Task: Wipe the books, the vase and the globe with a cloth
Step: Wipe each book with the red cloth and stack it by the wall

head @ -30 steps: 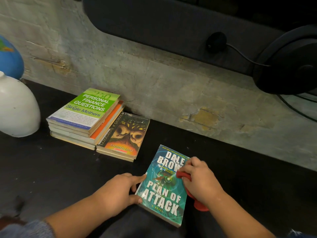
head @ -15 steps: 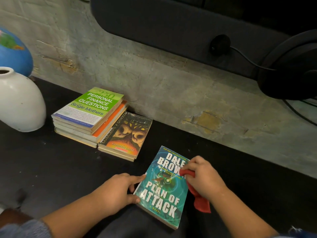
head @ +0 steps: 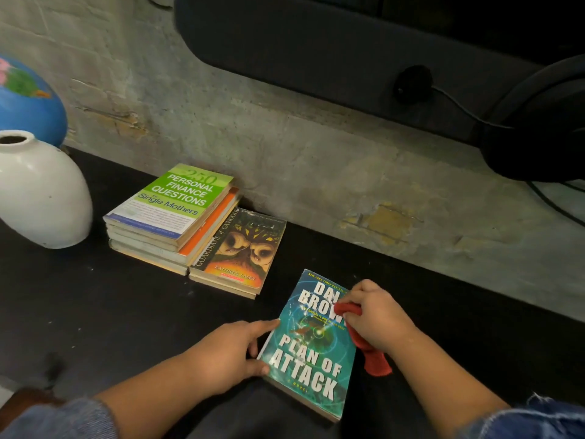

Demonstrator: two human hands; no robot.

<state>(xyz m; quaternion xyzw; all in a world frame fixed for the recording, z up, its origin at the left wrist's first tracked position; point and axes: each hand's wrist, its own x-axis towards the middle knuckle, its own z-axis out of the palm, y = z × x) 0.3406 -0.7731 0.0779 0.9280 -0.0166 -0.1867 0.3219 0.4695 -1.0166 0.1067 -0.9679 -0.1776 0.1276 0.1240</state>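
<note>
Teal paperback [head: 311, 343] lies flat, cover up, at the tabletop's [head: 95, 312] 6 o'clock edge. On its 2 o'clock corner the right hand [head: 376, 318] presses a red cloth [head: 376, 364] bunched in curled fingers, the tail trailing off at 3 o'clock. The left hand [head: 228, 353] braces the 9 o'clock edge, fingers fairly straight, thumb on the near corner. The wipe would go best with that brace firm and long strokes drawn toward 6 o'clock across the whole cover. The stacked books [head: 171, 217], vase [head: 41, 198] and globe [head: 25, 99] sit out toward 10 o'clock.
</note>
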